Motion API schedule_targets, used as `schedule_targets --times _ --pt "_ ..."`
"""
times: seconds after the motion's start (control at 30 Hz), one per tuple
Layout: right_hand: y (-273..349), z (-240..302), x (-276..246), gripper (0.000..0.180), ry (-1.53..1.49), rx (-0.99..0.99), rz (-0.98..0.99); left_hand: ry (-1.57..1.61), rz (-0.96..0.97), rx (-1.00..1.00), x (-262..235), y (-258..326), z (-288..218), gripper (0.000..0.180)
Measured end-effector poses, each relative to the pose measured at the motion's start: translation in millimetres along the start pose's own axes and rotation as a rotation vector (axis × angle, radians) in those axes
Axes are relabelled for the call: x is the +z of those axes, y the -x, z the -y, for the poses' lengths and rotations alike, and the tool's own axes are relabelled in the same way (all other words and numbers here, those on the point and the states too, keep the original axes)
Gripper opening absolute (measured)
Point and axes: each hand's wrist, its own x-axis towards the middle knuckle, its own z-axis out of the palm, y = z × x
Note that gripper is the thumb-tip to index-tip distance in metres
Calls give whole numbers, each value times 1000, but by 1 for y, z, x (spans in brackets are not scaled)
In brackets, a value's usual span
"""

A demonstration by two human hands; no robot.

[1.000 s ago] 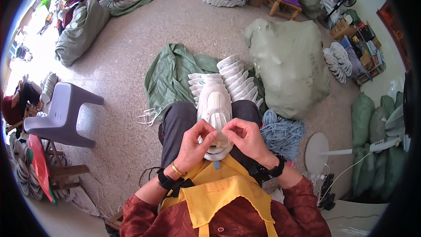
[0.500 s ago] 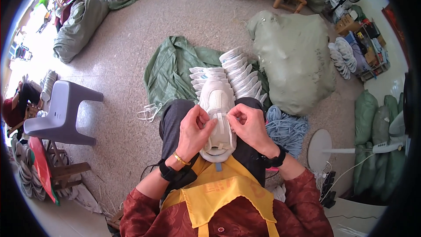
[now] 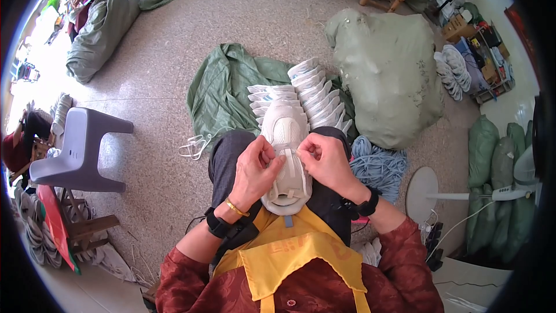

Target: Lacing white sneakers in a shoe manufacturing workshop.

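A white shoe upper (image 3: 288,130) lies across my lap, its toe pointing away from me and its collar against the yellow apron (image 3: 292,252). My left hand (image 3: 255,168) is closed in a pinch at the left side of its lacing area. On the right side, my right hand (image 3: 327,159) pinches in the same way. A thin white shoelace seems to run between the fingertips over the tongue; its ends are hidden by the fingers. Just beyond the toe, white shoe uppers (image 3: 315,90) are nested in two rows on a green cloth sack (image 3: 217,87).
Bundled light-blue cords (image 3: 379,168) lie by my right knee. A full pale-green sack (image 3: 388,75) stands beyond them, and a white fan (image 3: 423,194) at the right. To the left is a grey plastic stool (image 3: 81,150). Two people sit farther left.
The view has shifted slightly. Both hands keep their pinch over the lacing area, with only a small shift of the fingers; the shoe upper stays on my lap.
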Motion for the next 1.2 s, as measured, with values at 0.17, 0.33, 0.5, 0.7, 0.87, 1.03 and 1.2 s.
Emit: schedule_targets --times 0.17,0.33,0.5,0.7,0.87,1.03,1.2 --pt "-5 -6 -2 11 -225 243 89 20 5 -6 1 0 3 27" --pt "-8 -14 2 14 -310 197 115 13 16 -17 -2 -1 1 27" --pt "-5 2 -7 13 -74 77 78 30 40 -48 -2 -1 1 26" --pt "3 18 -11 12 37 -90 -11 35 49 -38 -2 -1 3 25" --pt "1 9 -7 9 92 -131 -22 32 56 -37 -2 -2 1 25" --pt "-3 5 -4 10 150 -229 -11 26 62 -44 -2 -3 2 25" --pt "-3 1 2 10 188 -263 -4 -5 47 -30 -1 -3 2 25"
